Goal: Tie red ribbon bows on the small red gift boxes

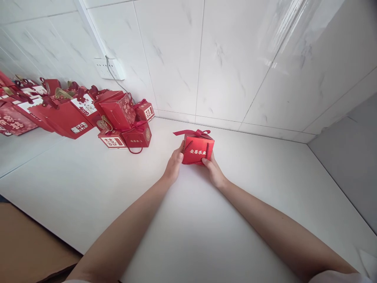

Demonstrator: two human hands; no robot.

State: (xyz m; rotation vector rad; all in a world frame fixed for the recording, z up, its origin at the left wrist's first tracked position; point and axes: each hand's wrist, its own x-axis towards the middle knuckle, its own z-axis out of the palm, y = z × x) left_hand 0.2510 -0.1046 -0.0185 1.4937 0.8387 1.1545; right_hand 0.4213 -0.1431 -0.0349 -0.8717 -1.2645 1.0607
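A small red gift box [198, 146] with gold lettering and a bow of red ribbon [198, 133] on top is held between my two hands above the white table. My left hand [174, 162] grips its left side, the thumb along the edge and the other fingers mostly out of sight behind. On the lower right corner, my right hand [214, 168] presses its thumb against the front face, with its fingers round the side. A twisted red cord handle [188, 146] hangs down over the front. The back and underside of the box are hidden.
Left of my hands, several red gift boxes [137, 135] stand stacked on the white table [188, 236]. Farther left is a cluster of red gift bags [64, 114]. A wall socket [108, 68] with a grey cable is behind them. Brown cardboard [32, 243] lies below the table's left edge.
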